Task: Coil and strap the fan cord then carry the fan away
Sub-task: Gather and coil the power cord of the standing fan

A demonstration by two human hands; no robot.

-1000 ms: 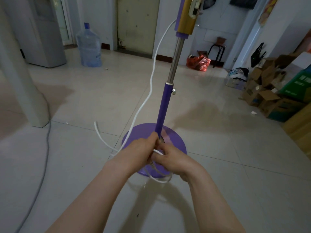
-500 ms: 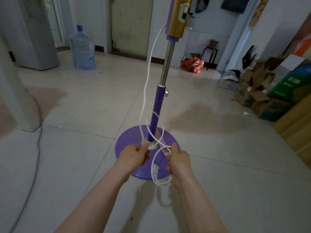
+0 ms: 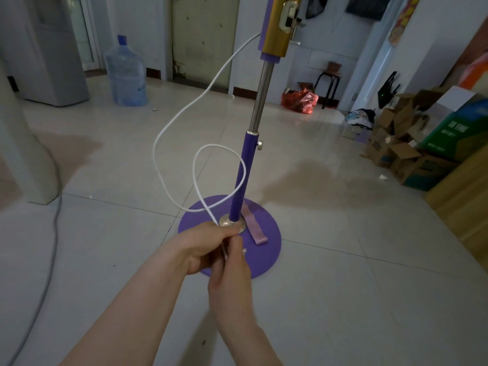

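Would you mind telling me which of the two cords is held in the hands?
The white fan cord, looping up to the gold housing; the grey cord lies untouched on the floor, left.

Bottle (image 3: 126,75) left of fan pole (image 3: 244,178); boxes (image 3: 401,157) right.

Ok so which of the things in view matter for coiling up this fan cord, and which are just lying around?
Part of the job:
white cord
fan pole
purple base
pink strap
left hand
right hand

Just lying about:
water jug
cardboard boxes
red bag
stool
grey cable
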